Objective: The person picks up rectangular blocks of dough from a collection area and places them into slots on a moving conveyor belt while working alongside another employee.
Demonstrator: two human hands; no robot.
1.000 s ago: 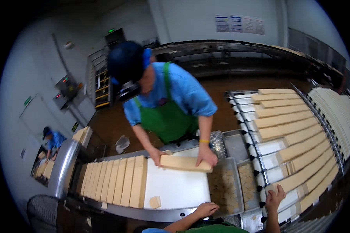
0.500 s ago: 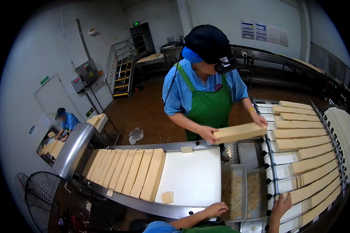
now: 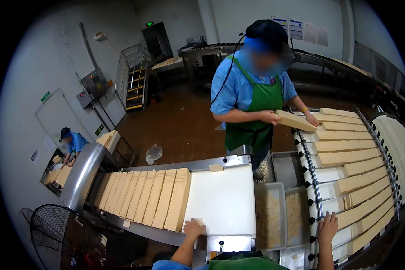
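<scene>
My left hand (image 3: pixel 193 228) reaches onto the white belt of the left conveyor (image 3: pixel 220 198), its fingers closed on a small square beige piece (image 3: pixel 200 222). Just beyond those fingers ends a row of long beige stacks of thin sheets (image 3: pixel 177 198). My right hand (image 3: pixel 328 227) is at the near rail of the right conveyor (image 3: pixel 317 193), fingers stretched and apart. Its fingertips are beside the end of a long beige stack (image 3: pixel 364 210); whether they touch it I cannot tell. Several similar stacks lie across that conveyor.
Opposite me a co-worker (image 3: pixel 256 90) in a green apron holds a beige stack (image 3: pixel 296 120) over the right conveyor. Bins of broken pieces (image 3: pixel 270 216) stand between the conveyors. Another small piece (image 3: pixel 216 167) lies at the left belt's far edge. A fan (image 3: pixel 49 234) stands at lower left.
My left hand has moved left from the belt's corner onto the small square piece. My right hand's fingers have spread at the rail. The co-worker has carried the stack right to the other conveyor.
</scene>
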